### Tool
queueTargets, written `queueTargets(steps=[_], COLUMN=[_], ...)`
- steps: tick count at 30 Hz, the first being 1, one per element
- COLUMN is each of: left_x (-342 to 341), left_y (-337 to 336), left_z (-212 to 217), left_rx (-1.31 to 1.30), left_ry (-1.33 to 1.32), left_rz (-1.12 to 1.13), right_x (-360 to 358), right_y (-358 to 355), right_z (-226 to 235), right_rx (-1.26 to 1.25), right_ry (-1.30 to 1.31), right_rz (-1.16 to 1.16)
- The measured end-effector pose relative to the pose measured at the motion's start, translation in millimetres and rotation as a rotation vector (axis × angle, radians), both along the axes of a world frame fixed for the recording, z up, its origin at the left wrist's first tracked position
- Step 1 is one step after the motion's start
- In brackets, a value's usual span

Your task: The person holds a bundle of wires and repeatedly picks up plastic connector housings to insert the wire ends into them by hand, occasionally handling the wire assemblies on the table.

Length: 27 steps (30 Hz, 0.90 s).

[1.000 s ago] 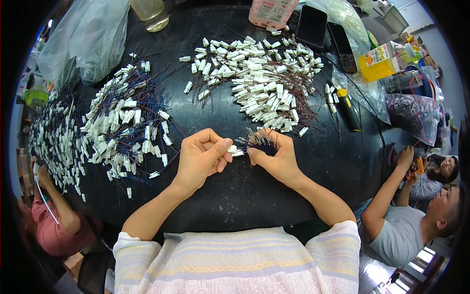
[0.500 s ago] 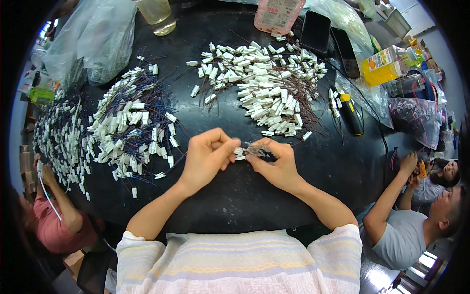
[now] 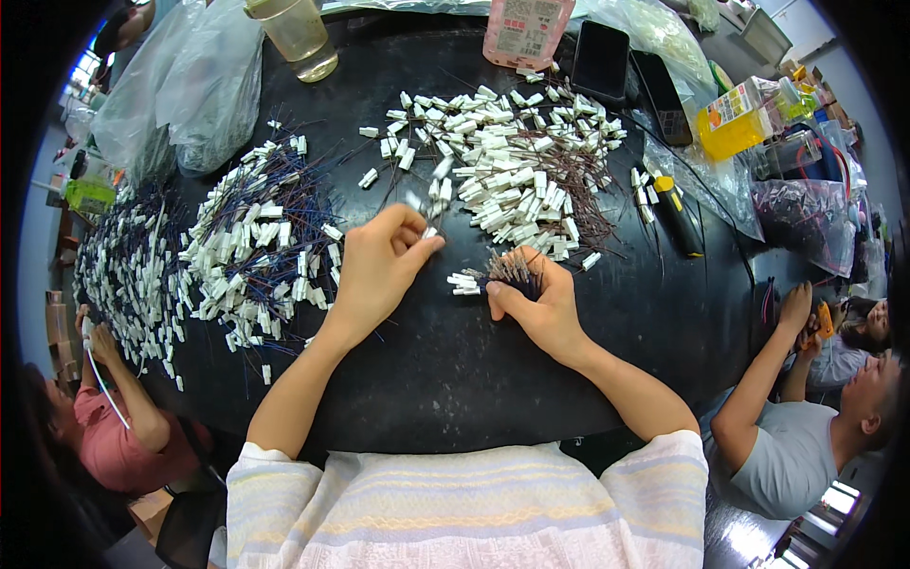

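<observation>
My right hand point(image 3: 542, 302) is closed round a bundle of short dark wires point(image 3: 517, 273), whose many fine tips fan out above the fingers. White plastic connectors point(image 3: 464, 284) poke out from that hand's thumb side. To its left and a little higher, my left hand point(image 3: 384, 270) is pinched, with a small white connector point(image 3: 429, 232) at its fingertips. Just beyond it, a few blurred white connectors point(image 3: 440, 169) lie at the edge of a pile of white connectors with brown wires point(image 3: 512, 175). The hands are apart.
Connectors with blue wires point(image 3: 256, 237) heap on the black table point(image 3: 445, 379) at left. A yellow-black cutter point(image 3: 678, 218), phones point(image 3: 600, 62), a yellow bottle point(image 3: 730, 123) and a cup point(image 3: 299, 38) stand around. People work at left point(image 3: 128, 417) and right point(image 3: 791, 436).
My left hand has drawn away from the right hand, up and left toward the brown-wired pile. Blurred connectors now appear beyond its fingers. The right hand keeps its bundle.
</observation>
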<state>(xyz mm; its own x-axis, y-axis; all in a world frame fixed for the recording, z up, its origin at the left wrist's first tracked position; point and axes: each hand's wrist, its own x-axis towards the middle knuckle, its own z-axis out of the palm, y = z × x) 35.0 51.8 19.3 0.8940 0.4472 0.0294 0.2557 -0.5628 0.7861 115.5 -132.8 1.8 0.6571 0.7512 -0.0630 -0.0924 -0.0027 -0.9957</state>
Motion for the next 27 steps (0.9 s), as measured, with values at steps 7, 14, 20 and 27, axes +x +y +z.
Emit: queueTargets(steps=[7,14,20,27], left_x=[-19.4,-23.6,-23.4,-27.8], left_y=[-6.8,-11.8,-26.1,-31.7], left_z=[10.3,11.6,3.6,3.4], left_rx=[-1.235,-1.293,-1.152,-0.976], left_ry=[0.079,0.075,-0.095,-0.064], left_rz=[0.059,-0.043,0.083,0.011], right_x=[-1.6,-2.3,-2.6,-4.2], right_y=[-1.3,-7.8,-8.2,-4.5], right_z=[4.7,-2.0,1.0,-2.7], right_rx=[-0.053,-0.026,-0.064,-0.041], right_ry=[0.042,0.011,-0.074,-0.122], right_rz=[-0.015,-0.060,-0.043,-0.075])
